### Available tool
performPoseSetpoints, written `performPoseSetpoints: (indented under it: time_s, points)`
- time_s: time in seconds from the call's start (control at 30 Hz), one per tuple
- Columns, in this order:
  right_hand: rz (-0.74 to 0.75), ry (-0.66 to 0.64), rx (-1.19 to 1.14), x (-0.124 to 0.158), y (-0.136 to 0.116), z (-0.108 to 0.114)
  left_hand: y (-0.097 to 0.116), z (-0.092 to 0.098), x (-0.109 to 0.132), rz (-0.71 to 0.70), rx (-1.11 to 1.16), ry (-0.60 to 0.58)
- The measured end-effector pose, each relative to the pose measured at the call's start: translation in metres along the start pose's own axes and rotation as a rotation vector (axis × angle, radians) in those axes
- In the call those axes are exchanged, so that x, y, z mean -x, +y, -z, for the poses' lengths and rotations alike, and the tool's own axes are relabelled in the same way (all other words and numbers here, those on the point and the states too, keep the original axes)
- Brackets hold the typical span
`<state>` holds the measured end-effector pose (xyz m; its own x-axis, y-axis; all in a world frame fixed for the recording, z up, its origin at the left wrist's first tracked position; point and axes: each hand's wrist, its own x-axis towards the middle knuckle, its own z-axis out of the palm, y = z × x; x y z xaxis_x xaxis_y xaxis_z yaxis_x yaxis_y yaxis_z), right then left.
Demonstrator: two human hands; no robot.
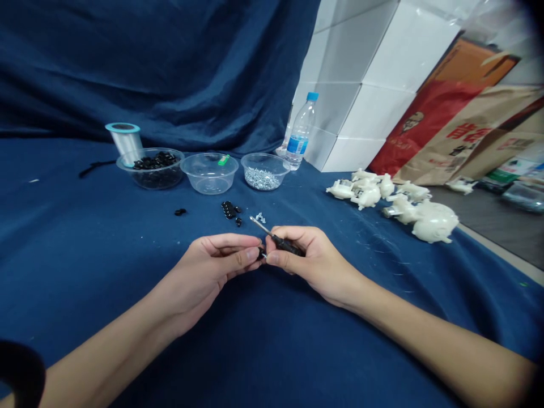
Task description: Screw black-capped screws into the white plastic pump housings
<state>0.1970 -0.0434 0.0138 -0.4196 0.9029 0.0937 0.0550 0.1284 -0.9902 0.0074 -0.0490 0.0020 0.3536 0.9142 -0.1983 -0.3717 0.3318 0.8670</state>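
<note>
Closely, the left hand [204,277] pinches a tiny black part [260,253], mostly hidden between its fingertips, while the right hand [314,263] grips a small screwdriver [283,242] by its black handle, just above the blue-covered worktop [85,226]; the light, probably slippery part seems best held by its edges.

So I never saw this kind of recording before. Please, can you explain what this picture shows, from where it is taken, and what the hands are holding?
This picture comes from a camera worn on a person's head, looking forward and down. The right hand holds a black-handled screwdriver. The left hand holds a small black part. On the blue cloth stand clear plastic bowls, one with black parts, one with screws. White plastic parts lie to the right.
</note>
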Motion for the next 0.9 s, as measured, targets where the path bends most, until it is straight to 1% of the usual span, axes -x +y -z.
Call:
performPoseSetpoints:
  time_s: [0.17, 0.27, 0.47, 0.63, 0.9]
  points:
    - [-0.042, 0.008, -0.096, 0.002, 0.003, -0.003, -0.003, -0.004, 0.001, -0.024, 0.023, 0.020]
    - [-0.081, -0.032, -0.208, 0.002, 0.006, -0.003, -0.005, -0.007, 0.002, -0.057, 0.027, 0.025]
    - [-0.175, -0.129, -0.447, 0.002, 0.011, -0.001, -0.007, -0.011, 0.003, -0.113, -0.021, 0.088]
    - [-0.183, -0.124, -0.499, 0.003, 0.010, -0.001, -0.011, -0.014, 0.002, -0.193, -0.053, 0.116]
    - [-0.178, -0.093, -0.541, 0.003, 0.010, -0.002, -0.017, -0.022, 0.001, -0.284, 0.036, 0.132]
